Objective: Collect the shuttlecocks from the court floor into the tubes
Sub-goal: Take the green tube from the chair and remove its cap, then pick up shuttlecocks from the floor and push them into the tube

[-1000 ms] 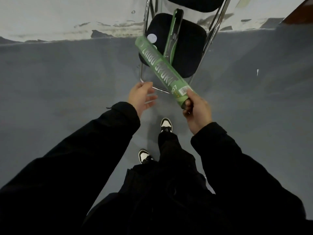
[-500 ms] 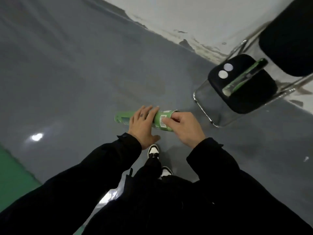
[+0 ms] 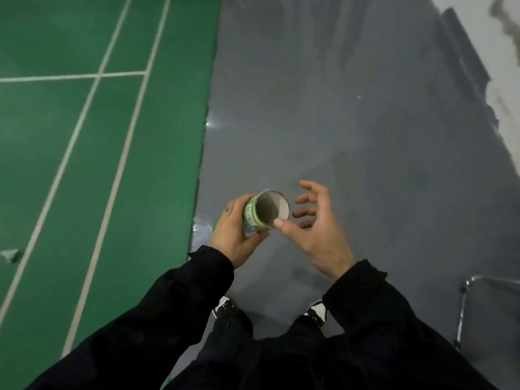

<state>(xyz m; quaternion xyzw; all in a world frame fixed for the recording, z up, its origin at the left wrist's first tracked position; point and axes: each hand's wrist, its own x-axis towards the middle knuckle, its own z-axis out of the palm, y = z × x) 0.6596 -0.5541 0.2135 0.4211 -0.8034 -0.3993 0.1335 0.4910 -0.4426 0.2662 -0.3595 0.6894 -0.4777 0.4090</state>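
Note:
My left hand (image 3: pixel 235 237) grips a green shuttlecock tube (image 3: pixel 264 212) with a barcode label, held upright with its open mouth facing me. The inside looks empty and grey. My right hand (image 3: pixel 316 229) hovers just right of the tube with fingers spread, its thumb tip touching the tube's rim. A small white shuttlecock (image 3: pixel 9 255) lies on the green court at the far left edge.
The green court mat (image 3: pixel 84 136) with white lines fills the left; grey floor (image 3: pixel 337 122) fills the right up to a pale wall (image 3: pixel 506 66). A chrome chair leg (image 3: pixel 464 305) stands at the lower right. My shoes (image 3: pixel 223 305) are below my hands.
I have turned from the chair toward the court. The tube went from lying sideways in both hands to upright in my left hand, and my right hand has let go and spread.

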